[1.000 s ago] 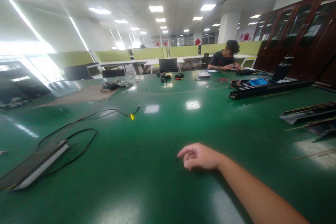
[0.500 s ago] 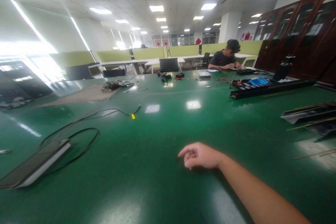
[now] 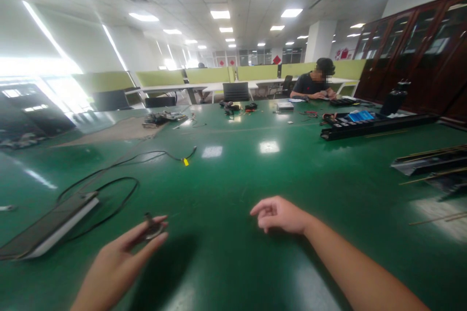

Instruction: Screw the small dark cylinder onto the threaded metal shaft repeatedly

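My left hand (image 3: 122,252) has come up at the lower left, above the green tabletop (image 3: 219,184). Between its thumb and fingers is a small dark object with a rounded, shiny part (image 3: 153,229); blur hides its exact kind. My right hand (image 3: 279,215) is low over the table, right of the middle. Its index finger points left and the other fingers are loosely curled, with nothing visible in them. A gap of bare tabletop lies between the two hands.
A long dark power strip-like box (image 3: 51,228) with a black cable (image 3: 136,187) lies at left; a yellow tag (image 3: 186,161) hangs on the cable. Black channels (image 3: 423,160) and thin rods stand right. Across the table a person (image 3: 310,85) sits near a black tray (image 3: 365,126) and a bottle (image 3: 396,99).
My left hand has entered from the lower left with the small dark object in its fingers. My right hand has hardly moved. The view has shifted slightly.
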